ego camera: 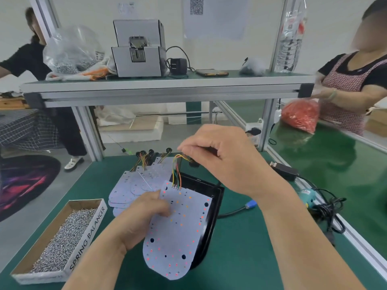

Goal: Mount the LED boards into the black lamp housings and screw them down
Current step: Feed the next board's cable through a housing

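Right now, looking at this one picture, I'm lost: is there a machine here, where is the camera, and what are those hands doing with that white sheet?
No machine is at work here: a person does this job by hand. The single picture comes from a camera worn on the person's head, looking down at the green table. The left hand holds a white LED board, dotted with small red and orange spots, over a black lamp housing. The right hand pinches the coloured wires that rise from the board's far end. Behind lies a stack of boards with their own wires. At the left stands a cardboard box of small screws.
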Motion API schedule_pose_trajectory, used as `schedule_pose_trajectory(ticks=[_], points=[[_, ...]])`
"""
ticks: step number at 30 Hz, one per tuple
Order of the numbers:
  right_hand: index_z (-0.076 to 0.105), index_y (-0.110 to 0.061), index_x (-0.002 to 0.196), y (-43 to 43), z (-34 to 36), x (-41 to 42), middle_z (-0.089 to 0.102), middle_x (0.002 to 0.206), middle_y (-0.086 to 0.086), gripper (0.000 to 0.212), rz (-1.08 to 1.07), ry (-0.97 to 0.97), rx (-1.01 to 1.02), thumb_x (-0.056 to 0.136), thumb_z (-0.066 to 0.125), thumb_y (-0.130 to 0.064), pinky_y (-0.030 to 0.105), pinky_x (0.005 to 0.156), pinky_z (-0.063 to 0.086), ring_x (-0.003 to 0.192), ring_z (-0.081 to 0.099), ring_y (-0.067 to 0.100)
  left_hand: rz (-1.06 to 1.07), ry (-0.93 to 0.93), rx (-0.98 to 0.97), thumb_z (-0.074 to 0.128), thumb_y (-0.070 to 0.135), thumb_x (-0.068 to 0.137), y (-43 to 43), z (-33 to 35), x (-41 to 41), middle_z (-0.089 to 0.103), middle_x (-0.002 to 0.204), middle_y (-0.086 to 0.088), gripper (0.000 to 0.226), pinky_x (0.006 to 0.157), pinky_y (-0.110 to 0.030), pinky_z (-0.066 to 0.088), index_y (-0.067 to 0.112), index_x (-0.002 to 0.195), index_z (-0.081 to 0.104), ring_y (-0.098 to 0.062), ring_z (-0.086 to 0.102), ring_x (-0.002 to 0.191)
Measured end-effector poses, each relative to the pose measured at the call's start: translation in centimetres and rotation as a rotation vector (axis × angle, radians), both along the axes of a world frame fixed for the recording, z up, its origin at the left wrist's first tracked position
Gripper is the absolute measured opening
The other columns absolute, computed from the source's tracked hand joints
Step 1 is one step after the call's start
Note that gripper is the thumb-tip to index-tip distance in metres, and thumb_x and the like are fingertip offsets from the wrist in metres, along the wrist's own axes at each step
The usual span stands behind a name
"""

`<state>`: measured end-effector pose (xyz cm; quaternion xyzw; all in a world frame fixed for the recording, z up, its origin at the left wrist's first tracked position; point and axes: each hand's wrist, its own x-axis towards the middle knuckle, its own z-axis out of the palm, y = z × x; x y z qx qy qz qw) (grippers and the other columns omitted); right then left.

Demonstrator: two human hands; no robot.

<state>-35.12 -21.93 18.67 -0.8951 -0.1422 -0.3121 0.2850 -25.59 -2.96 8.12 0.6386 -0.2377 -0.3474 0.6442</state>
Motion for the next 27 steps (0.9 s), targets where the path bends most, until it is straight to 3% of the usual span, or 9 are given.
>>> schedule_pose_trajectory(ticks=[3,6,9,11,14,19,27], points=[[0.081,-0.018,0.102,-0.7,-0.4,-0.4,0.070,0.084,0.000,0.016,0.044,0.098,0.060,0.097,0.066,-0.024,0.031,0.080,0.049,0.083,0.064,0.012,0.038,0.054,-0.050,0.054,0.004,0.063,0.5,0.0,0.1,0.068,0.070,-0.011,0.018,0.052,-0.024,0.050,0.005,0.065,0.072,-0.022,0.065,0.059],[0.079,-0.028,0.111,-1.5,-0.7,-1.0,0.064,0.080,-0.009,0.023,0.091,0.208,0.125,0.088,0.076,-0.031,0.015,0.069,0.041,0.068,0.055,0.006,0.050,0.069,-0.047,0.058,0.005,0.058,1.1,-0.1,0.4,0.067,0.072,-0.015,0.017,0.054,-0.024,0.050,0.002,0.068,0.072,-0.024,0.064,0.061],[0.077,-0.029,0.114,-2.1,-1.0,-0.9,0.060,0.072,-0.022,0.027,0.010,0.186,0.071,0.087,0.079,-0.026,0.010,0.067,0.039,0.064,0.053,0.004,0.039,0.065,-0.051,0.067,0.012,0.048,1.4,0.0,0.4,0.066,0.070,-0.014,0.019,0.053,-0.023,0.049,0.004,0.065,0.070,-0.023,0.063,0.059],[0.075,-0.027,0.117,-2.4,-1.2,-0.6,0.065,0.078,-0.022,0.029,-0.027,0.193,0.092,0.088,0.077,-0.025,0.013,0.071,0.046,0.069,0.060,0.004,0.006,0.061,-0.076,0.067,0.015,0.049,1.6,0.1,0.4,0.068,0.069,-0.013,0.022,0.054,-0.024,0.051,0.003,0.066,0.072,-0.024,0.065,0.059],[0.076,-0.021,0.104,-2.7,-2.2,-0.1,0.072,0.081,-0.006,0.015,-0.010,0.287,0.140,0.090,0.074,-0.017,0.030,0.077,0.057,0.072,0.069,0.014,-0.017,0.070,-0.146,0.069,0.014,0.052,1.9,0.2,0.6,0.069,0.073,-0.017,0.026,0.058,-0.029,0.054,-0.001,0.073,0.074,-0.026,0.067,0.063],[0.074,-0.019,0.097,-2.5,-5.1,1.2,0.060,0.098,0.002,0.016,-0.065,0.317,0.170,0.086,0.074,-0.007,0.035,0.085,0.056,0.082,0.070,0.016,0.015,0.051,-0.153,0.072,0.014,0.054,1.6,0.3,0.8,0.070,0.093,-0.027,0.045,0.067,-0.036,0.057,-0.007,0.094,0.073,-0.033,0.069,0.078],[0.071,-0.013,0.085,-1.4,-8.7,2.3,0.051,0.075,-0.005,0.006,-0.247,0.138,-0.052,0.085,0.075,-0.018,0.036,0.064,0.044,0.071,0.051,0.021,0.029,-0.088,-0.036,0.054,0.003,0.066,0.5,0.7,0.1,0.073,0.102,-0.016,0.037,0.068,-0.034,0.058,0.002,0.096,0.077,-0.029,0.072,0.083]])
